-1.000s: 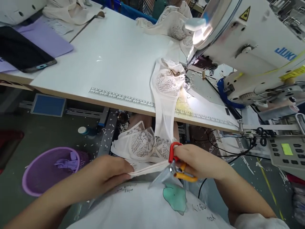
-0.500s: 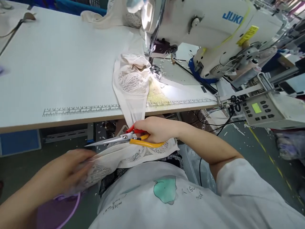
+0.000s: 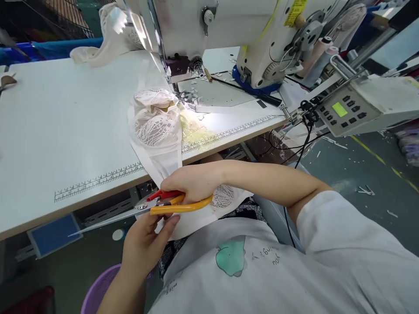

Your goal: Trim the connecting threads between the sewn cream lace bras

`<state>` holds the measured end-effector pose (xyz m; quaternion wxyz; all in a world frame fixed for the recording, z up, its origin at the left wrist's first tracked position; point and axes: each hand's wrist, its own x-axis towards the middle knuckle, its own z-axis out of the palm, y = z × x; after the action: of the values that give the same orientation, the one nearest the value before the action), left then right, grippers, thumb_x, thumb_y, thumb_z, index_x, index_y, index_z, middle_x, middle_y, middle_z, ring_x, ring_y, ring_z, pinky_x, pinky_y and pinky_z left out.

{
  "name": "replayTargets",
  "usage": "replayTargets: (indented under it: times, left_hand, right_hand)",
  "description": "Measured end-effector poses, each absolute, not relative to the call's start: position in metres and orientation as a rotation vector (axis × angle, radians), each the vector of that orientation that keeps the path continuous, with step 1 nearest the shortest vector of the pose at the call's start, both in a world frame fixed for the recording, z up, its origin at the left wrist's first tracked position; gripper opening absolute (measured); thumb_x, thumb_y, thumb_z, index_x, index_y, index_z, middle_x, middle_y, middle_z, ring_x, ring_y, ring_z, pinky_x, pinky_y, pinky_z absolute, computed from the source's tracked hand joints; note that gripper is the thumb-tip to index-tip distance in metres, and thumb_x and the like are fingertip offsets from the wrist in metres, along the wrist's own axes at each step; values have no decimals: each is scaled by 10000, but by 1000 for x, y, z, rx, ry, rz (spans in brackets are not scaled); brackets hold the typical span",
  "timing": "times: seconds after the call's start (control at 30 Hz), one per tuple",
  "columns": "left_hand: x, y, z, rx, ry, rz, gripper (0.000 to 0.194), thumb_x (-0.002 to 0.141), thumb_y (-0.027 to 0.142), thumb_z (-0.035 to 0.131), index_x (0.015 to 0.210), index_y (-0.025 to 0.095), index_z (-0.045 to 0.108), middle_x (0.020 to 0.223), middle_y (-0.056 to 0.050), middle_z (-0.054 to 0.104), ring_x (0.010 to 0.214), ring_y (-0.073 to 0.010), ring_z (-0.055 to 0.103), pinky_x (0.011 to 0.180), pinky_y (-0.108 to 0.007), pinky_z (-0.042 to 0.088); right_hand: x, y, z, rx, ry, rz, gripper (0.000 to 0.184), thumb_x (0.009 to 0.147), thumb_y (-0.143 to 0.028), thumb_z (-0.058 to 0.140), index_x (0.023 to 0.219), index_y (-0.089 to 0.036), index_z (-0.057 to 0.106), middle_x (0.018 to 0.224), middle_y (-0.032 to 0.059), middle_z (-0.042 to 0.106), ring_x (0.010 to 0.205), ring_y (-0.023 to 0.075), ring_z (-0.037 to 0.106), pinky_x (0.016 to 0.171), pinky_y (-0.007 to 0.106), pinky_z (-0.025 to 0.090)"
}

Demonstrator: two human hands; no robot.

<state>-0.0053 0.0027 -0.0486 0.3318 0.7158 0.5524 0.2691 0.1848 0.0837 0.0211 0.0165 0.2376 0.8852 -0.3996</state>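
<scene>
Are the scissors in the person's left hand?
No: the right hand grips the scissors by their red and orange handles, with the blades pointing toward the left of the picture.

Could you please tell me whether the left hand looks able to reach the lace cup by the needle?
Probably not directly: in this view, the right hand and scissors lie between the left hand and the lace cup.

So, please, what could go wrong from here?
The scissors in the right grip have blades close beside the left grip, so they might nick it. A lace garment lies by the sewing machine and hangs over the table edge near the scissors; it could get snagged or cut by accident.
</scene>
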Motion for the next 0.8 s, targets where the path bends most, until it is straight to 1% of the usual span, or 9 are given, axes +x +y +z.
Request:
replayTargets:
  times: [0.1, 0.2, 0.3, 0.4, 0.5, 0.63, 0.8]
  left_hand:
    - [-6, 3, -43, 1637, 1351, 705, 221, 750, 442, 621, 750, 221, 617, 687, -7, 656, 610, -168, 596, 547, -275, 499]
    - [-5, 5, -38, 1432, 1256, 735, 242, 724, 451, 652, 674, 221, 592, 735, -11, 660, 670, -161, 589, 566, -248, 499]
    - [-4, 6, -35, 1287, 1209, 753, 246, 687, 424, 707, 632, 215, 591, 769, -9, 667, 702, -141, 576, 590, -205, 484]
    - [-3, 5, -36, 1190, 1199, 771, 242, 651, 405, 749, 628, 209, 609, 746, -2, 660, 672, -118, 554, 581, -177, 468]
    - [-3, 5, -40, 1123, 1208, 794, 258, 619, 399, 775, 625, 196, 616, 725, -11, 657, 634, -116, 546, 543, -176, 456]
    - [-3, 5, -47, 1058, 1229, 829, 275, 592, 395, 792, 616, 185, 618, 619, 9, 612, 545, -98, 509, 499, -180, 433]
    - [-1, 6, -49, 993, 1265, 867, 276, 546, 379, 820, 613, 178, 642, 551, 19, 595, 511, -88, 499, 489, -173, 426]
  right_hand:
    - [188, 86, 21, 736, 2766, -1203, 253, 795, -162, 560, 670, -180, 340, 696, -37, 457, 624, 84, 400, 577, 215, 294]
    - [192, 89, 22, 771, 2791, -1163, 264, 805, -177, 557, 660, -181, 336, 674, -41, 443, 597, 80, 372, 565, 216, 285]
    - [195, 90, 22, 775, 2823, -1206, 270, 788, -158, 562, 657, -186, 328, 670, -39, 439, 589, 83, 363, 559, 224, 283]
    - [195, 89, 19, 762, 2861, -1240, 284, 779, -148, 564, 647, -190, 316, 662, -40, 434, 592, 86, 362, 557, 229, 279]
    - [194, 88, 17, 782, 2890, -1245, 293, 778, -152, 567, 643, -193, 310, 662, -38, 435, 594, 91, 365, 554, 232, 276]
    - [193, 86, 18, 783, 2882, -1250, 290, 773, -148, 571, 647, -197, 314, 674, -34, 444, 602, 97, 383, 551, 235, 282]
    - [191, 84, 21, 817, 2878, -1234, 302, 785, -152, 571, 635, -198, 313, 683, -29, 449, 609, 99, 388, 558, 239, 282]
